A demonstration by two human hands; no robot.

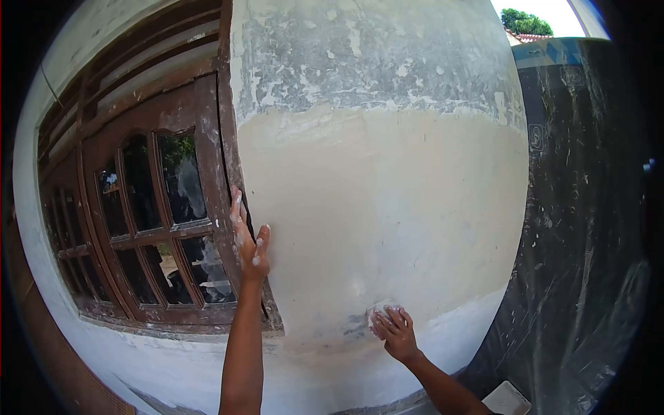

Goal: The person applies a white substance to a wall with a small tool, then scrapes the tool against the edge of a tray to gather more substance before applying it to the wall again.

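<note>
My left hand (250, 243) leans on the edge of the brown wooden window frame (232, 149), fingers stretched upward and thumb apart, with white smears on the skin. Low on the wall (325, 207), my right hand (395, 333) has its fingers bent over a pale, whitish pad (375, 312) pressed to the surface. Most of that pad is hidden under the fingers, and I cannot tell its exact kind. Cream coating covers the wall's middle band, while grey patchy plaster shows above it. Dark smudges mark the wall just left of my right hand.
Paned shutters (149, 207) with dark glass stand at the left. A white-splashed black sheet (567, 207) with a blue top edge rises along the right side. Near the bottom right lies a whitish tray-like container (508, 399). A white band (311, 377) runs along the lower wall.
</note>
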